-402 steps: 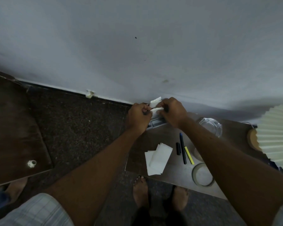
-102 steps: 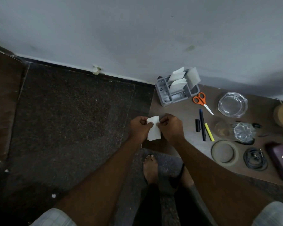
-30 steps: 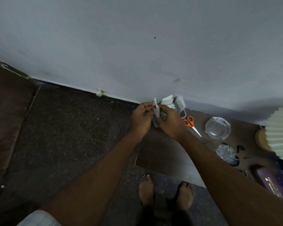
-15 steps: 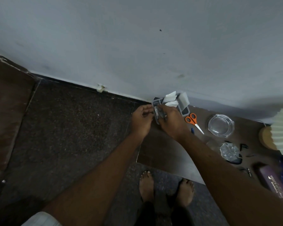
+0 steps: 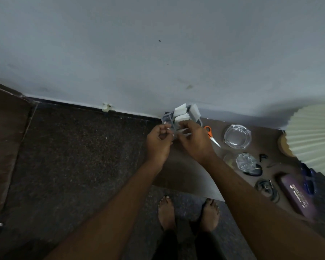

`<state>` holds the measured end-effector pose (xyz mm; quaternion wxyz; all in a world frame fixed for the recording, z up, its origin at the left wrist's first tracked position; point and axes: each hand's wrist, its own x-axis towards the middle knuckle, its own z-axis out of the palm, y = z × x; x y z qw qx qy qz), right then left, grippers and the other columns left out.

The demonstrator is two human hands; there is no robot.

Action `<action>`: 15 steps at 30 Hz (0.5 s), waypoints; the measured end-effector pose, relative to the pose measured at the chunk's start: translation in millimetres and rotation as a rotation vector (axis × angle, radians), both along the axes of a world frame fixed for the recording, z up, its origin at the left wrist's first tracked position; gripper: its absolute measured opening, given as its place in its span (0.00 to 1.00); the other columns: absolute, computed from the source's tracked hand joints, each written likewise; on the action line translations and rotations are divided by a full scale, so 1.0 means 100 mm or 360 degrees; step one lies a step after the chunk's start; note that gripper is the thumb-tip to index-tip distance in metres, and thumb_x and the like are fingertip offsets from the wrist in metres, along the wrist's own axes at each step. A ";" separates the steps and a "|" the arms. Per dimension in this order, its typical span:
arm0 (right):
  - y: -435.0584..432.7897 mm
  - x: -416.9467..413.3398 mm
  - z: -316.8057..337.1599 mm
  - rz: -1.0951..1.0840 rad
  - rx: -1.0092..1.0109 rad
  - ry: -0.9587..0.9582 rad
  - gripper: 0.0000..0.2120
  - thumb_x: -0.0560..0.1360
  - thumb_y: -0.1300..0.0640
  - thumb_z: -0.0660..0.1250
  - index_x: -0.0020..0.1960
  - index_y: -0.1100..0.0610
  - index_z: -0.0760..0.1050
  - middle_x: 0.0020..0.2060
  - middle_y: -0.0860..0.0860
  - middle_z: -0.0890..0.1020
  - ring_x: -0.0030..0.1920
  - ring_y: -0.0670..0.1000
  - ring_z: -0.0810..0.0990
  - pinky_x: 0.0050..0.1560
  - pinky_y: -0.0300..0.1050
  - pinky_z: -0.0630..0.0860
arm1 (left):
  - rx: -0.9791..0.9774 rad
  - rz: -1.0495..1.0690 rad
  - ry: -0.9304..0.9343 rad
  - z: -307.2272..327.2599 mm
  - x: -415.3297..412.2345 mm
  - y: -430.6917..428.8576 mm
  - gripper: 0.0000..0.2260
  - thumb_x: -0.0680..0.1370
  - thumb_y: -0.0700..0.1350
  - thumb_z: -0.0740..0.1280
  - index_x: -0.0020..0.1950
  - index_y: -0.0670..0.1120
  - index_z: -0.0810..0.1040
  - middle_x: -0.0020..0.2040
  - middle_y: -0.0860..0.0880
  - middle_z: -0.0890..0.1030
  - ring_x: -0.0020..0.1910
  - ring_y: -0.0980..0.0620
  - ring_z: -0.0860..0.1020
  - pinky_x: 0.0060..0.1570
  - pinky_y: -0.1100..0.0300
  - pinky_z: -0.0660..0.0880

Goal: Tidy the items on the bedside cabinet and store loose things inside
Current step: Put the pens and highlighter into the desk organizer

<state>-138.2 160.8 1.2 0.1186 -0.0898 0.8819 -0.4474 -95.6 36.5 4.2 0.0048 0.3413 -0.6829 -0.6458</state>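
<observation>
Here, in the head view, both hands meet at the grey organizer (image 5: pixel 167 119) on the tabletop's (image 5: pixel 184 169) far left corner; folded white papers (image 5: pixel 180 112) stand in it; the right hand (image 5: pixel 194 142) pinches a pale paper slip (image 5: pixel 184 130) at its front; the left hand (image 5: pixel 158 142) is curled alongside, and I cannot tell whether it grips anything; orange scissors (image 5: pixel 207 129) lie just beside.

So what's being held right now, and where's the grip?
Seemingly a folded white paper: left hand pinches its left end, right hand its right end. Blurry.
</observation>
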 end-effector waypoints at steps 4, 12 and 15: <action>0.21 0.11 0.05 -0.0099 -0.0043 -0.0015 0.11 0.73 0.61 0.71 0.56 0.58 0.79 0.47 0.48 0.82 0.43 0.38 0.78 0.44 0.36 0.76 | 0.0057 -0.0049 0.0007 -0.01 0.05 0.24 0.09 0.76 0.32 0.68 0.54 0.40 0.80 0.42 0.44 0.82 0.40 0.49 0.81 0.40 0.57 0.79; 0.57 0.40 -0.12 -0.0248 -0.0160 -0.0150 0.09 0.73 0.62 0.71 0.52 0.54 0.78 0.42 0.46 0.82 0.40 0.43 0.81 0.40 0.37 0.77 | 0.0093 -0.0279 -0.0077 -0.18 0.18 0.59 0.10 0.75 0.31 0.67 0.48 0.45 0.82 0.41 0.44 0.83 0.37 0.49 0.78 0.36 0.59 0.75; 0.69 0.54 -0.17 -0.0320 -0.0084 -0.0129 0.09 0.73 0.60 0.71 0.53 0.55 0.78 0.43 0.47 0.82 0.40 0.44 0.79 0.41 0.33 0.74 | 0.0083 -0.0354 -0.0157 -0.28 0.23 0.69 0.13 0.75 0.32 0.67 0.45 0.50 0.81 0.40 0.46 0.82 0.37 0.50 0.78 0.36 0.58 0.75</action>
